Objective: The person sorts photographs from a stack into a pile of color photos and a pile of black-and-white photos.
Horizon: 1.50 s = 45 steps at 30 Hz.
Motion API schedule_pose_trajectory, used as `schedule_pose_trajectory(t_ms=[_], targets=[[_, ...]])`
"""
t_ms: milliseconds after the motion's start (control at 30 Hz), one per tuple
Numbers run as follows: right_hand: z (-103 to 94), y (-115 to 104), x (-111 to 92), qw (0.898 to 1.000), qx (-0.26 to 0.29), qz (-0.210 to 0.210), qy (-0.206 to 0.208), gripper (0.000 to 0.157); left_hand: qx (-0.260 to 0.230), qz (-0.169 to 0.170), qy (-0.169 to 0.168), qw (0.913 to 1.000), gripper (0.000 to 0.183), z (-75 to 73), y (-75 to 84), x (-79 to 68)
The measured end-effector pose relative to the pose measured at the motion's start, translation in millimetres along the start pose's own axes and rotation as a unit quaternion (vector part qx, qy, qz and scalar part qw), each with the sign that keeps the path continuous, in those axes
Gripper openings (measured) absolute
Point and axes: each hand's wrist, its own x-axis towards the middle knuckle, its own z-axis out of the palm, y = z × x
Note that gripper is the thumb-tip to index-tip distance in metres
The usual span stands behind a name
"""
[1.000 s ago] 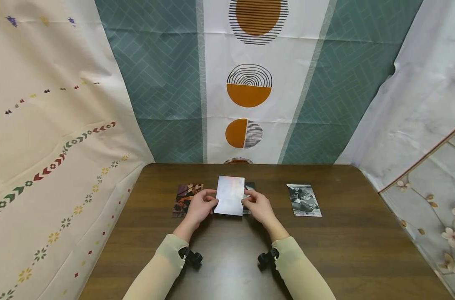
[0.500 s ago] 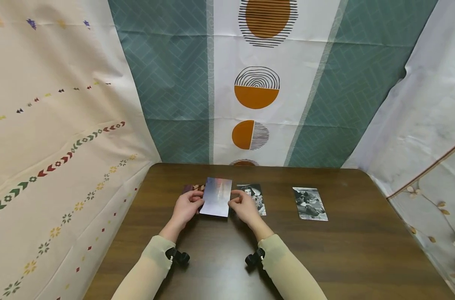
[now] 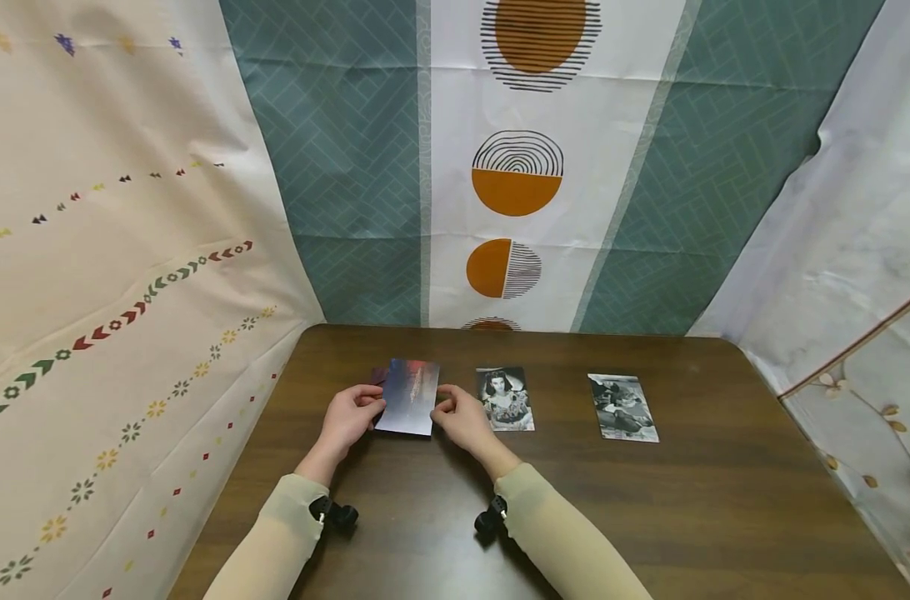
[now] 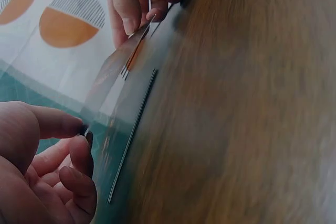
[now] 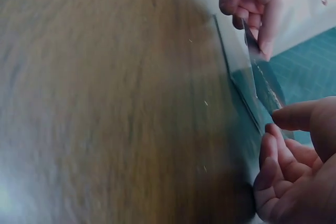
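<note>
A glossy photo print (image 3: 410, 398) in blue with a reddish top is held between both hands, close over the left part of the table. My left hand (image 3: 350, 419) pinches its left edge between thumb and fingers. On the opposite edge, my right hand (image 3: 464, 422) pinches it the same way. A dark photo (image 3: 378, 377) lies beneath, mostly covered, with only its upper left corner showing. In the left wrist view the held print (image 4: 116, 72) appears nearly edge-on, above the thin edge of the lying photo (image 4: 134, 135).
Right of the hands lies a black-and-white photo of a person (image 3: 506, 400). Farther right lies another black-and-white photo (image 3: 623, 408). Patterned cloths hang behind the wooden table (image 3: 695, 517) and on both sides. A small black camera (image 3: 342, 515) sits on each wrist.
Both hands have carried the print leftward, from over the middle black-and-white photo to over the dark photo. The middle photo is now uncovered, and the dark one is mostly hidden.
</note>
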Motion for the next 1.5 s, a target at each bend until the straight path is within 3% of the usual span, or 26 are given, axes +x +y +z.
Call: schedule_pose_trajectory(t_ms=[267,567,933,1500], targets=[[20.2,-11.7,10.6,1.000,-0.012,0.018,0.006,0.047,0.035,-0.019,0.009,0.9991,0.031,-15.7,-3.5,2.1],[32.5,-20.0,18.1,0.998,-0.043,0.038,0.001,0.049,0.057,-0.031,0.018,0.9977,0.031,-22.4,-12.6,6.1],[37.6,-26.7,22.2,0.992,-0.105,0.066,-0.003,0.050,0.095,-0.025,0.040,0.9944,0.029,-22.1,-16.7,6.9],[40.3,-28.8,19.0,0.987,-0.149,0.058,0.011,0.047,0.114,-0.022,0.041,0.9924,0.030,-19.7,-19.0,6.5]])
